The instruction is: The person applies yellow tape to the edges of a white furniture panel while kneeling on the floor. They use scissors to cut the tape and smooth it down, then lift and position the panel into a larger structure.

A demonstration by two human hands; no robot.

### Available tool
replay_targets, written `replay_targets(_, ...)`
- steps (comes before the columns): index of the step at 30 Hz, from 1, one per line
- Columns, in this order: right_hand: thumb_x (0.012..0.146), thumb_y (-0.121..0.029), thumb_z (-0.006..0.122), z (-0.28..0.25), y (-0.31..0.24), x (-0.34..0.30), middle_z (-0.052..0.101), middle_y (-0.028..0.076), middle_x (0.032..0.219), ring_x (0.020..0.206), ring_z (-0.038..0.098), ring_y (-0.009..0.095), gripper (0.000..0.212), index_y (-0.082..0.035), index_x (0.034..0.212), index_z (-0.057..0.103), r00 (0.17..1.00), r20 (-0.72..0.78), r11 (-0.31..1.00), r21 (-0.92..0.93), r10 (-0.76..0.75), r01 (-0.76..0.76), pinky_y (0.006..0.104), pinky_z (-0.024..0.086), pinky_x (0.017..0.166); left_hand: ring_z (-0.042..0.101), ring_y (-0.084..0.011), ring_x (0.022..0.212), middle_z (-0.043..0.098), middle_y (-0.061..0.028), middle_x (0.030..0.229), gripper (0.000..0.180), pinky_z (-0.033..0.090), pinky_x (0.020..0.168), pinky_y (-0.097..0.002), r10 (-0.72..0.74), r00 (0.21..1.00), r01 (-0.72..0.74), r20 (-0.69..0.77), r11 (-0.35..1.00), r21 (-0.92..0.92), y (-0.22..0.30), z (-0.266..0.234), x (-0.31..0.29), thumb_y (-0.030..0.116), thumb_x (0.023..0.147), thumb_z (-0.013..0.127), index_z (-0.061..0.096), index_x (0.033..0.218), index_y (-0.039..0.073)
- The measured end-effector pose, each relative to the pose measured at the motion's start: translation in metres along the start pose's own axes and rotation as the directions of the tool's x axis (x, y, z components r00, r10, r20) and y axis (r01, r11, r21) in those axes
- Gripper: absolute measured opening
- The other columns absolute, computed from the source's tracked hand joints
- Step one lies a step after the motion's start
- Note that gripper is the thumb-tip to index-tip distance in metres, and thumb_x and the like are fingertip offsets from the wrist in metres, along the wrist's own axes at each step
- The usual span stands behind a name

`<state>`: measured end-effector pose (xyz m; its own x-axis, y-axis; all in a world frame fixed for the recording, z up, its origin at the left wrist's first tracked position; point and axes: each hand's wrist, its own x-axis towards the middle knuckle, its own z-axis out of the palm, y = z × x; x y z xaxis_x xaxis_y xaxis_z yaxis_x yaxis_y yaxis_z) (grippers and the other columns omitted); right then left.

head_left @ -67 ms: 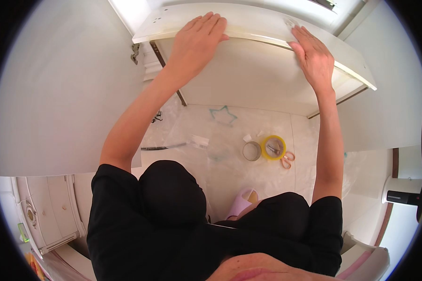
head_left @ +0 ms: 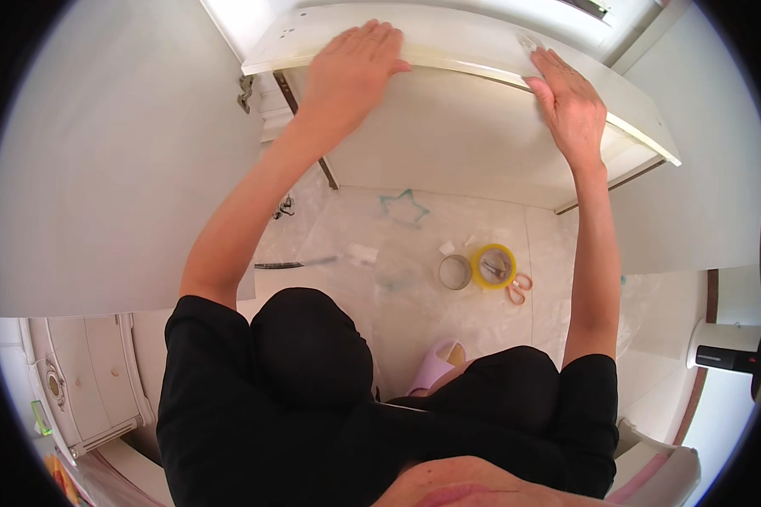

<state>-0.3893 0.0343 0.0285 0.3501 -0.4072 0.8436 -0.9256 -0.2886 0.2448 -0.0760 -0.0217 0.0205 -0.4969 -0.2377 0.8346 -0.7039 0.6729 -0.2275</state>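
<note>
A white drawer-like furniture piece with a pale front board point(head_left: 461, 38) spans the top of the head view. My left hand point(head_left: 353, 74) lies palm down on that board's upper face, fingers stretched out, thumb along the near edge. Farther right, my right hand point(head_left: 571, 106) rests on the same board with its fingers extended and thumb apart. By its fingertips is a small whitish, see-through piece point(head_left: 528, 42), too unclear to name. Dark metal runners point(head_left: 626, 179) show along the sides below the board.
On the floor lie a yellow-rimmed tape roll point(head_left: 494, 266), a second tape roll point(head_left: 455, 272), orange-handled scissors point(head_left: 520, 289) and a dark strip point(head_left: 279, 266). A large white door point(head_left: 118, 186) with a hinge point(head_left: 244, 93) stands left. A lilac slipper point(head_left: 436, 365) is between my knees.
My left hand has shifted slightly left on the board and is blurred by motion. My right hand keeps its place on the board.
</note>
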Motion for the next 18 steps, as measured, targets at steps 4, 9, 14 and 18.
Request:
replay_targets(4,0.087,-0.041,0.068,0.000,0.000,-0.001,0.073,0.006,0.106,0.105,0.068,0.024,0.036,-0.010,0.104,0.072,1.000,0.026,0.999,0.051,0.012,-0.013,0.0336,0.056,0.081,0.065,-0.0250,0.111,0.069,-0.0064,0.115,0.035,0.053,0.094,-0.0386,-0.006,0.999,0.008,-0.036,0.999,0.032,-0.027,-0.006,-0.018,0.022,0.082,0.075,0.065,0.112,0.006)
replay_targets(9,0.086,-0.040,0.071,-0.003,-0.001,0.001,0.073,0.006,0.107,0.106,0.068,0.024,0.036,-0.010,0.105,0.072,0.998,0.055,0.999,0.033,0.009,-0.011,0.0337,0.055,0.082,0.064,-0.0244,0.111,0.069,-0.0050,0.116,0.041,0.051,0.098,-0.0400,-0.029,0.999,0.030,-0.022,0.997,0.064,-0.054,-0.014,-0.035,0.027,0.079,0.077,0.065,0.113,0.007)
replay_targets(14,0.085,-0.038,0.072,-0.006,-0.001,-0.001,0.073,0.006,0.108,0.108,0.068,0.024,0.036,-0.009,0.107,0.071,0.996,0.087,1.000,0.029,0.000,-0.003,0.0340,0.055,0.083,0.061,-0.0257,0.115,0.069,-0.0048,0.117,0.047,0.045,0.105,-0.0438,-0.115,0.993,0.114,0.015,0.993,0.018,-0.065,-0.026,-0.046,0.027,0.077,0.079,0.063,0.118,0.009)
replay_targets(18,0.085,-0.037,0.072,-0.007,-0.006,0.003,0.073,0.005,0.110,0.104,0.068,0.024,0.036,-0.009,0.108,0.071,0.994,0.108,1.000,0.012,0.009,-0.011,0.0335,0.055,0.083,0.060,-0.0267,0.117,0.067,-0.0042,0.121,0.050,0.043,0.106,-0.0445,-0.141,0.990,0.141,0.013,0.990,-0.005,-0.074,-0.032,-0.054,0.024,0.076,0.080,0.062,0.120,0.009)
